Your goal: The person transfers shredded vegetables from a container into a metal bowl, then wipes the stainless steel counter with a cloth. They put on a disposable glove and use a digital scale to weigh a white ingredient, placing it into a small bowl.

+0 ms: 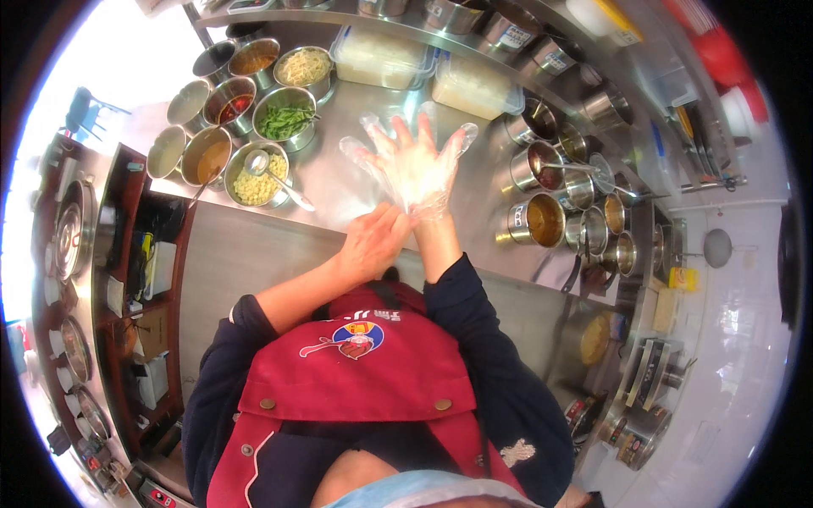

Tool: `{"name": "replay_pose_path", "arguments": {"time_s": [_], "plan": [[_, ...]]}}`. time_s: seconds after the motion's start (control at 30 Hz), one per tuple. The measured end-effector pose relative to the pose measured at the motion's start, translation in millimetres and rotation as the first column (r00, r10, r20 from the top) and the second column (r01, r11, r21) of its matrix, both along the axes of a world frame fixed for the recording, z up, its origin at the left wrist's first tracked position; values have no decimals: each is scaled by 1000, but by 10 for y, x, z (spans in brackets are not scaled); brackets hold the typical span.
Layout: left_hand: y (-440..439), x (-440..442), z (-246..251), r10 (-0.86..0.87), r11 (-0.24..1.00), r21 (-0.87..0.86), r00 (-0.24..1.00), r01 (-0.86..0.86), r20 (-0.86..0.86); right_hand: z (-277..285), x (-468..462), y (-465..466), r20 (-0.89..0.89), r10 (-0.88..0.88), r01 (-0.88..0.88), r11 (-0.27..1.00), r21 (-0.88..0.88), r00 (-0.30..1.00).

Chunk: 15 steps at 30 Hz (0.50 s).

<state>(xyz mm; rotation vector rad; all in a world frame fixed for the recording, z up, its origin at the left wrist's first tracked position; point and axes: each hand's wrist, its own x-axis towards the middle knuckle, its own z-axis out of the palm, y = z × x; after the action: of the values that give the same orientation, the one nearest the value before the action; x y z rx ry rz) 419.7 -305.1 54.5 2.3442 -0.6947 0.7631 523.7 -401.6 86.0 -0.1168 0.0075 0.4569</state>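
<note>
My right hand [416,162] is held up over the steel counter with its fingers spread, inside a thin clear plastic glove [469,132]. The glove's finger ends stick out loosely past my fingertips. My bare left hand [378,240] is closed at the right wrist, pinching the glove's cuff, and its fingertips are partly hidden. Left of the hands, at the counter's edge, stands a steel pot of chopped pale yellow food [254,184], with a slotted metal spoon [257,162] resting on it. Behind it is a steel pot of chopped greens [282,120].
More steel pots with sauces [206,157] crowd the left. Lidded plastic boxes [381,57] sit at the back under a steel shelf [406,22]. On the right are several steel pots, one with brown sauce [545,219], and ladles [565,166] with handles sticking out.
</note>
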Motion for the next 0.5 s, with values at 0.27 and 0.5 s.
{"name": "replay_pose_path", "arguments": {"time_s": [0.27,0.5], "plan": [[21,83,409,17,1000,-19,999,-16,45,-449,70,140,196,-93,176,865,-470,976],[67,226,362,-278,953,175,942,247,186,-489,-87,106,84,36,29,750,-661,996]]}}
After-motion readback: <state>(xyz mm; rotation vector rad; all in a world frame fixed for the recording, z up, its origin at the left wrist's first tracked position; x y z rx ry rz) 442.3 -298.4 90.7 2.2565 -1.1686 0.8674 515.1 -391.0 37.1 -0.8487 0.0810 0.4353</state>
